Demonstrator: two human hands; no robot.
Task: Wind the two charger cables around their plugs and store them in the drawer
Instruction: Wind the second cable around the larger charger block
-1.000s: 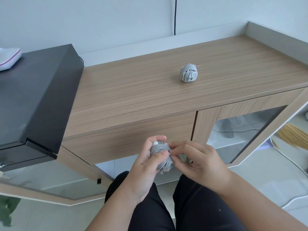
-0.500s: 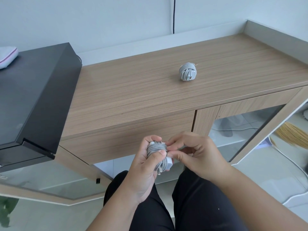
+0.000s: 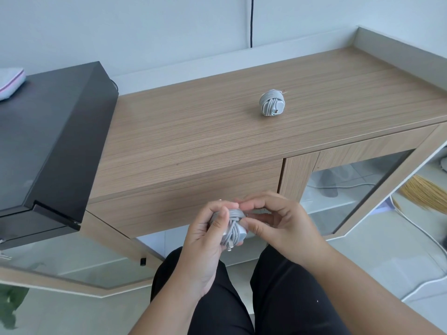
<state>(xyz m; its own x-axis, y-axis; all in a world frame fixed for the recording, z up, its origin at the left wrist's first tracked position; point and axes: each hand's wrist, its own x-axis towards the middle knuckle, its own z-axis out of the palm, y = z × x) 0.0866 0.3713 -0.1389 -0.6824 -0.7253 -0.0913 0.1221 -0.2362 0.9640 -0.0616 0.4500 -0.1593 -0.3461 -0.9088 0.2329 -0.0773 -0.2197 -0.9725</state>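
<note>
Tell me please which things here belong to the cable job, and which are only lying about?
Job: wound charger on the cabinet top; second charger gripped by left hand, its cable pinched by right hand; closed drawer.

Lying about: black box, broom, white floor cable.

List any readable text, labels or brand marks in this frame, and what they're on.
None readable.
Wound charger on the cabinet top: no print visible.
Charger in hand, held by left hand and right hand: no marking shows.
Black box: plain faces, no label visible.
White item on the box: pink trim only, no text.
</note>
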